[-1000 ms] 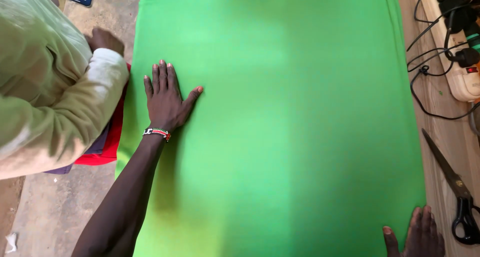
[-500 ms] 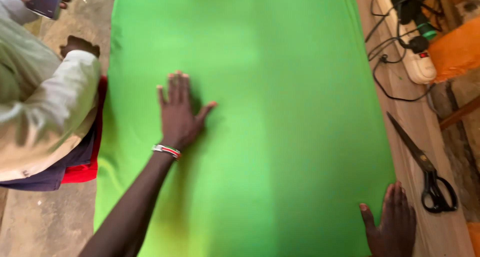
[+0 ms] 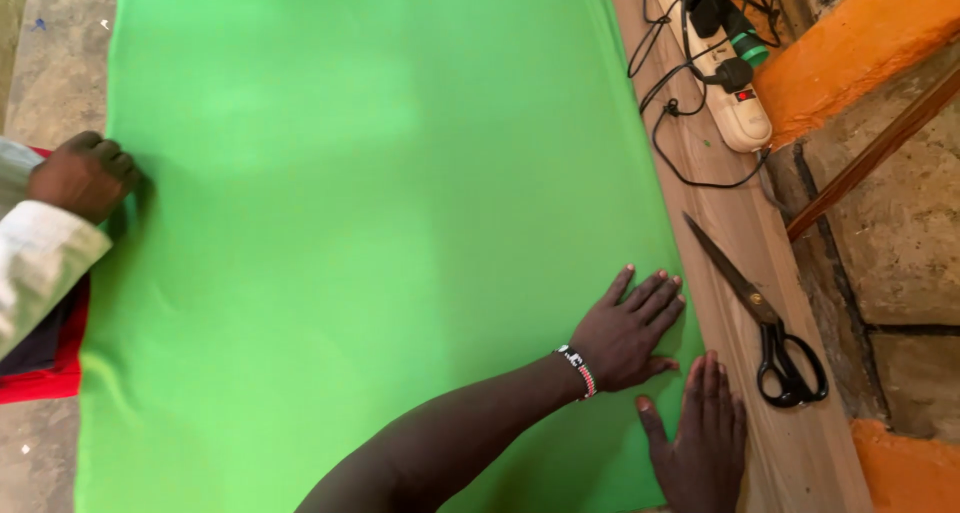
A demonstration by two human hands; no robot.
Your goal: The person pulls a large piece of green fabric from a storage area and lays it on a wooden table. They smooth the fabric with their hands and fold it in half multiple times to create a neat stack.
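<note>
The right hand [image 3: 703, 438] lies flat, palm down and fingers spread, grasping nothing, at the near right edge of the green cloth [image 3: 370, 223], half on the wooden bench [image 3: 800, 453]. Just beyond it, the left hand [image 3: 628, 325] is pressed flat on the cloth beside that same right edge, fingers fanned and holding nothing, with a beaded bracelet [image 3: 577, 369] at the wrist. The cloth lies spread over most of the bench, from the near edge to the far one. Black-handled scissors [image 3: 762, 318] lie closed on the bare wood strip along the right edge, just beside the hands. At the left edge, another person's hand [image 3: 82, 176] rests curled on the cloth. At the far right corner sits a white power strip [image 3: 735, 103] with black plugs and cables [image 3: 680, 138].
</note>
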